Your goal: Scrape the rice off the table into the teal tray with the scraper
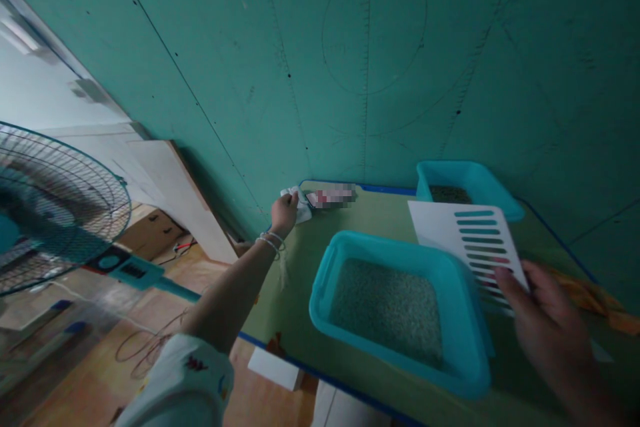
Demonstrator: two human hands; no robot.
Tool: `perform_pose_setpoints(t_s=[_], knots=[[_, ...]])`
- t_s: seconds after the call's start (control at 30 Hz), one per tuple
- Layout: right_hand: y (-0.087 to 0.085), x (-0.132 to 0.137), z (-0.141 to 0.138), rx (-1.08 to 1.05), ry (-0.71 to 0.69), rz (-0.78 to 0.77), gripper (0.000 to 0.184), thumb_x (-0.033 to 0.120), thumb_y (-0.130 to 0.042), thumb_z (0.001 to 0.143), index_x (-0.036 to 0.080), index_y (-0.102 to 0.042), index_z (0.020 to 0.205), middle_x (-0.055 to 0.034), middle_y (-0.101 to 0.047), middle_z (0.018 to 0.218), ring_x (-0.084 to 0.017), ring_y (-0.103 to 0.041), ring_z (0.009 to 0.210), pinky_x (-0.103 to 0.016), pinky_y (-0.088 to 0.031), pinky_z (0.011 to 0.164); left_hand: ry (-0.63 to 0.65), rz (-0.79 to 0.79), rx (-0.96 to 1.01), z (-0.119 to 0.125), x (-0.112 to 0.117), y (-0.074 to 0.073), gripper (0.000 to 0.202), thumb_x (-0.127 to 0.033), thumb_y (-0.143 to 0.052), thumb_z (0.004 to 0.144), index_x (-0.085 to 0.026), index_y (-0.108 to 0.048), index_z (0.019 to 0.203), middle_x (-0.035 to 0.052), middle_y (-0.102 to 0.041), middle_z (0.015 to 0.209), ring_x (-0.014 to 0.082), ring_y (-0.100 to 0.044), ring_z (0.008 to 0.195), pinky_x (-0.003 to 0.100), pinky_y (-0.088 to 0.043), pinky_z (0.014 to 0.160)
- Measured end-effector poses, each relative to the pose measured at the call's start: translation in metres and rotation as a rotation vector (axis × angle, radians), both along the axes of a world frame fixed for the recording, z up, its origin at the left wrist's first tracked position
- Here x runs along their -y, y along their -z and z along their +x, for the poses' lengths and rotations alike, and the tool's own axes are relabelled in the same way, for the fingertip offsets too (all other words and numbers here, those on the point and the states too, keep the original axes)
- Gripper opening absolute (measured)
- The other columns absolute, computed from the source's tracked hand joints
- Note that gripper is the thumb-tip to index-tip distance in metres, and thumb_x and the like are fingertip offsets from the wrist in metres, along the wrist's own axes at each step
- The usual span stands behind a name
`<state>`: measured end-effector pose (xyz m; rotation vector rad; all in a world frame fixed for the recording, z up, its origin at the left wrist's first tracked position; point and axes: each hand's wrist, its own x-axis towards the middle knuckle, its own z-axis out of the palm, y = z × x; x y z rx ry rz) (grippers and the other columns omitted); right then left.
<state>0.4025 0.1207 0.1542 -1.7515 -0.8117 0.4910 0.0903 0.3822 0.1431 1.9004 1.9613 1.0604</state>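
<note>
My left hand (284, 212) reaches to the far left corner of the green table (295, 293) and is closed on a crumpled white cloth (301, 208). Beside the cloth lies a small blurred item (331, 195). My right hand (543, 320) holds a white slotted scoop (467, 237) by its lower end, above the right rim of a blue tray (400, 310) filled with pale grey granules (387, 307). A second blue tray (467, 187) with darker granules stands at the back against the wall.
A green wall (350, 53) backs the table. A standing fan (55, 207) is at the left over a wooden floor with cables. A board (180, 193) leans on the wall. Orange cloth (595, 297) lies at the table's right edge.
</note>
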Motion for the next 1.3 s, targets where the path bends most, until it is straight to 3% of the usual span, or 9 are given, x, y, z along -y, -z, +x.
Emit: perform_pose_setpoints(t_s=[0.2,0.33,0.43,0.57,0.63,0.8,0.9,1.13,1.3], knots=[[0.002,0.001,0.003,0.016,-0.016,-0.002,0.043,0.059,-0.052,0.066,0.022,-0.057,0.088,-0.0059,-0.067,0.081,-0.026,-0.061,0.075,-0.038,-0.048,0.068,0.057,-0.098,-0.001,0.023,-0.004,-0.003,0.034,-0.041,-0.040,0.081,-0.020,-0.052,0.058,0.0027,-0.054,0.057,0.0179,-0.051,0.060,0.029,-0.031,0.053],[0.004,0.000,0.004,0.031,-0.030,0.062,0.037,0.055,-0.053,0.067,0.023,-0.058,0.084,-0.0058,-0.067,0.078,-0.026,-0.062,0.072,-0.039,-0.049,0.066,0.048,-0.146,0.063,0.023,0.011,-0.011,0.032,-0.043,-0.044,0.080,-0.015,-0.057,0.086,0.0110,-0.062,0.086,0.0229,-0.056,0.081,0.031,-0.038,0.064],[0.007,0.000,0.005,0.033,-0.061,0.102,0.035,0.053,-0.054,0.069,0.023,-0.059,0.087,-0.0058,-0.068,0.079,-0.025,-0.063,0.071,-0.038,-0.049,0.064,0.095,-0.250,0.151,0.016,0.047,-0.021,0.042,-0.046,-0.048,0.077,-0.013,-0.053,0.103,0.0153,-0.060,0.104,0.0257,-0.055,0.094,0.034,-0.042,0.071],[0.013,-0.001,0.006,0.025,-0.065,0.134,0.035,0.049,-0.056,0.072,0.021,-0.060,0.092,-0.0065,-0.067,0.084,-0.024,-0.063,0.075,-0.037,-0.050,0.068,0.394,-0.619,0.347,0.012,0.114,-0.039,0.053,-0.060,-0.036,0.078,-0.018,-0.061,0.100,0.0095,-0.068,0.093,0.0240,-0.064,0.079,0.036,-0.050,0.064],[0.016,-0.001,0.006,0.022,-0.078,0.159,0.035,0.048,-0.055,0.074,0.020,-0.059,0.094,-0.0069,-0.067,0.086,-0.024,-0.063,0.077,-0.036,-0.050,0.069,0.570,-0.808,0.520,0.016,0.140,-0.048,0.046,-0.056,-0.045,0.077,-0.023,-0.061,0.104,0.0072,-0.067,0.108,0.0239,-0.061,0.095,0.035,-0.050,0.074],[0.016,-0.002,0.007,0.060,-0.107,0.214,0.033,0.048,-0.053,0.077,0.020,-0.059,0.092,-0.0060,-0.067,0.082,-0.022,-0.063,0.075,-0.033,-0.050,0.065,0.616,-0.977,0.738,0.032,0.164,-0.057,0.044,-0.031,-0.066,0.069,-0.022,-0.060,0.111,0.0062,-0.070,0.105,0.0260,-0.064,0.094,0.039,-0.048,0.084],[0.012,-0.003,0.006,0.087,-0.107,0.220,0.033,0.049,-0.052,0.076,0.020,-0.059,0.090,-0.0053,-0.067,0.079,-0.021,-0.062,0.071,-0.032,-0.050,0.063,0.605,-1.000,0.821,0.032,0.169,-0.053,0.050,-0.027,-0.066,0.068,-0.020,-0.056,0.117,0.0080,-0.070,0.105,0.0269,-0.065,0.093,0.041,-0.048,0.085],[0.010,-0.001,0.004,0.116,-0.136,0.223,0.035,0.051,-0.051,0.077,0.019,-0.059,0.090,-0.0049,-0.066,0.080,-0.020,-0.061,0.071,-0.032,-0.049,0.063,0.528,-0.903,0.660,0.028,0.185,-0.054,0.060,-0.026,-0.067,0.064,-0.017,-0.050,0.121,0.0097,-0.066,0.112,0.0287,-0.062,0.097,0.039,-0.048,0.081],[0.011,-0.001,0.006,0.064,-0.145,0.241,0.037,0.051,-0.052,0.076,0.019,-0.058,0.093,-0.0059,-0.066,0.085,-0.021,-0.061,0.074,-0.033,-0.049,0.067,0.596,-0.960,0.842,0.038,0.186,-0.054,0.080,-0.010,-0.059,0.057,-0.024,-0.036,0.133,0.0072,-0.067,0.108,0.0243,-0.065,0.085,0.035,-0.051,0.071]])
